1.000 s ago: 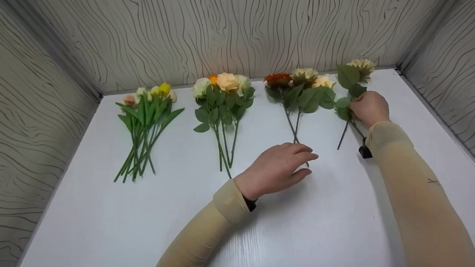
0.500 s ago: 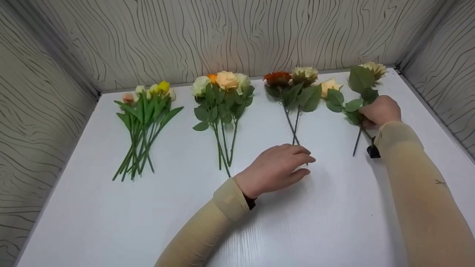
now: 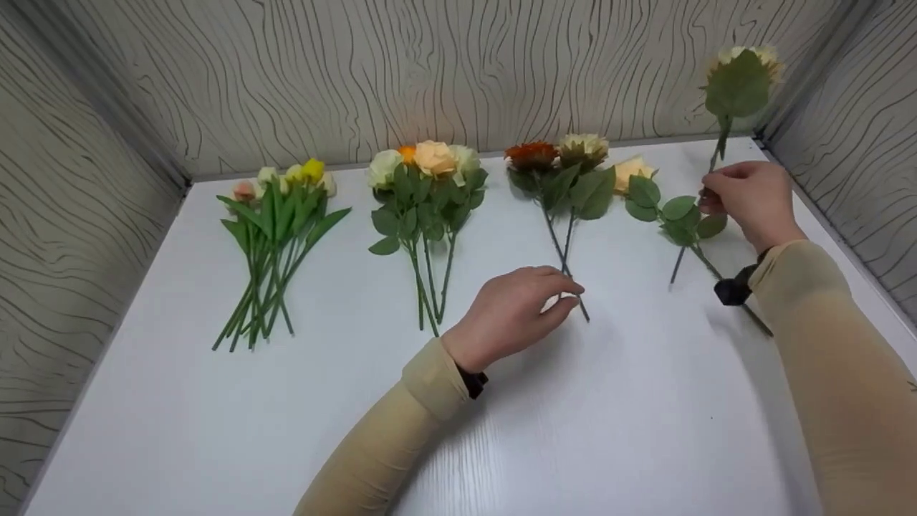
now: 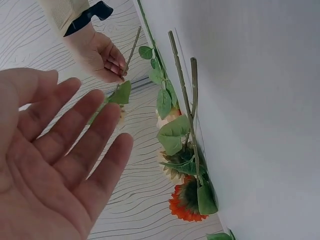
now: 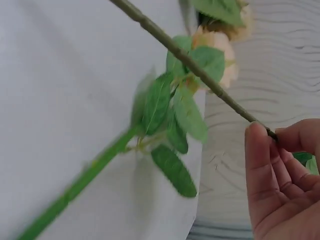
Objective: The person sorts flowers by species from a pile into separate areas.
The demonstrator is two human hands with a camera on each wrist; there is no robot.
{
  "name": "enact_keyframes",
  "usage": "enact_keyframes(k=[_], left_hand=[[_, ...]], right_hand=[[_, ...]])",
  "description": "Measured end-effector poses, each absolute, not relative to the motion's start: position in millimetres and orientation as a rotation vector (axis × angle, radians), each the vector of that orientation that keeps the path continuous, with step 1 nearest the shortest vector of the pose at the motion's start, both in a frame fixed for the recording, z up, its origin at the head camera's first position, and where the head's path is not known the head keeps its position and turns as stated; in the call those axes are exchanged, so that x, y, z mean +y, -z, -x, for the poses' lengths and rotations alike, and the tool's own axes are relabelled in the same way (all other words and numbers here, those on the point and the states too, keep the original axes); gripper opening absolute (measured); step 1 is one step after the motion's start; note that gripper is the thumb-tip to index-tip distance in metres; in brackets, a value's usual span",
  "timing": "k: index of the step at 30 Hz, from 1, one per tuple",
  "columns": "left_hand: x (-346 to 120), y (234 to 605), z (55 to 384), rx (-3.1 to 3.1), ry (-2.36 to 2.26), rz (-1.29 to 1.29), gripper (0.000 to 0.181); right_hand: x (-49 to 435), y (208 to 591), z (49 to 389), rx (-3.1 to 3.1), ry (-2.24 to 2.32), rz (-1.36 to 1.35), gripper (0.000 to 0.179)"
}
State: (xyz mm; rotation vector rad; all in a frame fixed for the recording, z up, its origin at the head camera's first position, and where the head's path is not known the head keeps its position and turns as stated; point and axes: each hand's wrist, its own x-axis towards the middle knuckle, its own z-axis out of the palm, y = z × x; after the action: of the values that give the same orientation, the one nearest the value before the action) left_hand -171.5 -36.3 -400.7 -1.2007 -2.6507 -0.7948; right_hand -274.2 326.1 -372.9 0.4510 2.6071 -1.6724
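My right hand [image 3: 759, 204] pinches the stem [image 5: 200, 72] of a cream, sunflower-like flower [image 3: 745, 82] between thumb and fingertips. That flower stands nearly upright, its head above the table's back edge. Below the hand lies a peach rose [image 3: 634, 174] with green leaves and a long green stem. My left hand [image 3: 516, 312] holds nothing; the left wrist view shows its fingers loosely extended. It hovers over the crossed stems of a rust-orange flower [image 3: 531, 155] and a second cream flower [image 3: 584, 150], and I cannot tell whether it touches them.
On the white table [image 3: 573, 444], a bunch of tulips [image 3: 283, 215] lies at the left. A bunch of roses [image 3: 433, 186] is right of the tulips. A wood-grain patterned wall [image 3: 430, 72] rises behind the table, with side walls left and right.
My right hand has moved right and lifted the cream flower off the peach rose, which now lies apart from the orange and cream pair. The left hand has shifted slightly left.
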Motion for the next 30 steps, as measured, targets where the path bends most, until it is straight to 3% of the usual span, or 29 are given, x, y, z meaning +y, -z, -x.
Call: enact_keyframes(k=[8,16,23,30], left_hand=[[-46,399,181,-2.715,1.276,0.832,0.024],[-50,401,188,-2.704,1.733,0.652,0.027],[-48,401,190,-2.561,2.205,0.613,0.016],[-50,403,193,-2.553,2.181,0.583,0.007]], right_hand=[[245,375,253,2.393,1.936,-0.134,0.047],[177,371,226,2.206,2.156,0.344,0.032],[163,374,215,2.128,2.234,0.375,0.035],[156,377,217,2.044,2.308,0.314,0.041]])
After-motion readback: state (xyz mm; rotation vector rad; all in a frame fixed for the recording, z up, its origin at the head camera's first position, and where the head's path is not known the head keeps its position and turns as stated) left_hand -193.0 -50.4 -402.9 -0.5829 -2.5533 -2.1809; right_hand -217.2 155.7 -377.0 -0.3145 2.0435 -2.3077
